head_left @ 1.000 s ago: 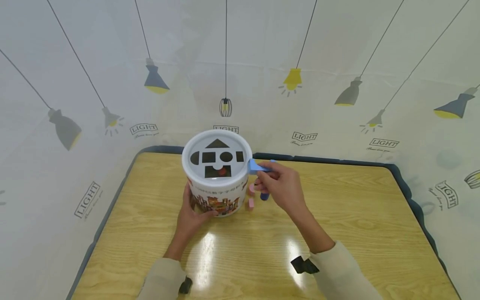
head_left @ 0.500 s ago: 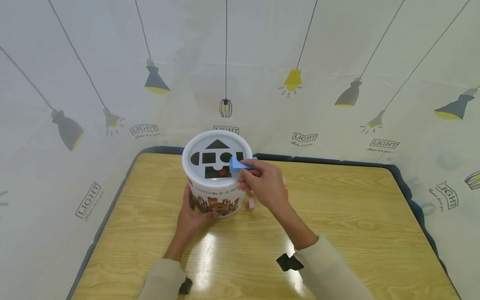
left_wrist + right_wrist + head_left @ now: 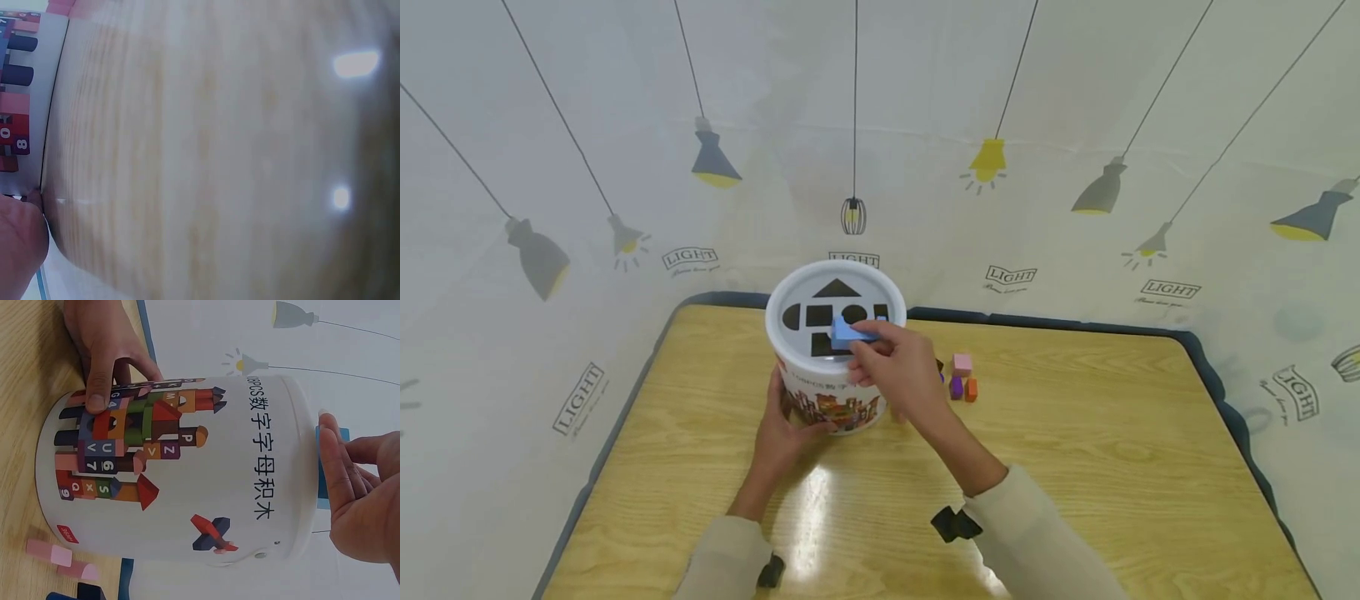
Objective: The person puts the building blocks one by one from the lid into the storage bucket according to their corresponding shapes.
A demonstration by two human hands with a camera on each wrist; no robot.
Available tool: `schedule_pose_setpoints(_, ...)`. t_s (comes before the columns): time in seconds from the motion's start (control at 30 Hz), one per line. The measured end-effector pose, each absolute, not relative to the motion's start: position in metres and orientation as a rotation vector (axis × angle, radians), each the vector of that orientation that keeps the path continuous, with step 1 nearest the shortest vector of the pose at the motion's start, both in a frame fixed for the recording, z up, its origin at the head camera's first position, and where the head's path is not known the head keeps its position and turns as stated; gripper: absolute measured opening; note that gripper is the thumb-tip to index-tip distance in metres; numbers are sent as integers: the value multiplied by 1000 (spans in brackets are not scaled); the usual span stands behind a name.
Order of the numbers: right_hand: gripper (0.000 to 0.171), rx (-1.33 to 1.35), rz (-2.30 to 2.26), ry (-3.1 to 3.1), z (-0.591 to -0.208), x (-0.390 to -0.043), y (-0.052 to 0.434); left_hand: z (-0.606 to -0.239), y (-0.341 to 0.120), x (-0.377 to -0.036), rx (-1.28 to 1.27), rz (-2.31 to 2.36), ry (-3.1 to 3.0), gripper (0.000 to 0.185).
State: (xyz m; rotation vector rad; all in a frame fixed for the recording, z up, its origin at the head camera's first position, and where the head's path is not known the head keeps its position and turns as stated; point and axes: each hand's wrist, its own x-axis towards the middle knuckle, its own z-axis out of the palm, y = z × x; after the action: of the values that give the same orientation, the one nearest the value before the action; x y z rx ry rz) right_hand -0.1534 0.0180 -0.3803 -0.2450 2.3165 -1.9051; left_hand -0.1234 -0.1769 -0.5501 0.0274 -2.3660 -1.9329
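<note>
- The right hand [image 3: 898, 367] moves left from beside the bucket [image 3: 835, 408] to over its lid [image 3: 793, 343], bringing the blue block [image 3: 848, 333], seemingly an arch.
- The block now partly covers the notched slot [image 3: 822, 344].
- A pink cube [image 3: 962, 364], purple block [image 3: 957, 388] and orange block [image 3: 972, 390] come into view.

- White wall sheet [image 3: 925, 183], left, far and right: "LIGHT", repeated
- Side of the bucket [image 3: 178, 487]: "数字字母积木", after "PCS"
- Pictured blocks [image 3: 99, 456] there: U, V, 6, 7, Z, P

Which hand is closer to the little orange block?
Right. The right hand is left of the orange block and higher; the left hand is farther left, gripping the bucket.
</note>
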Motion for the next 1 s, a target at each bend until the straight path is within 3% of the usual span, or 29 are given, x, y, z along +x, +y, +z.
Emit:
schedule_pose_setpoints(0.4, 27, -290, -1878, 2295, -384, -159, 7, -572, -179, -131, 42, -1926, -2334, 127)
schedule_pose_setpoints(0.73, 30, -292, -1736, 2377, -380, -161, -2, -547, -176, -123, 12, -1920, -2365, 124)
schedule_pose_setpoints(1.0, 24, -273, -1707, 2385, -377, -162, -4, -563, -178, -128, 2, -1908, -2346, 127)
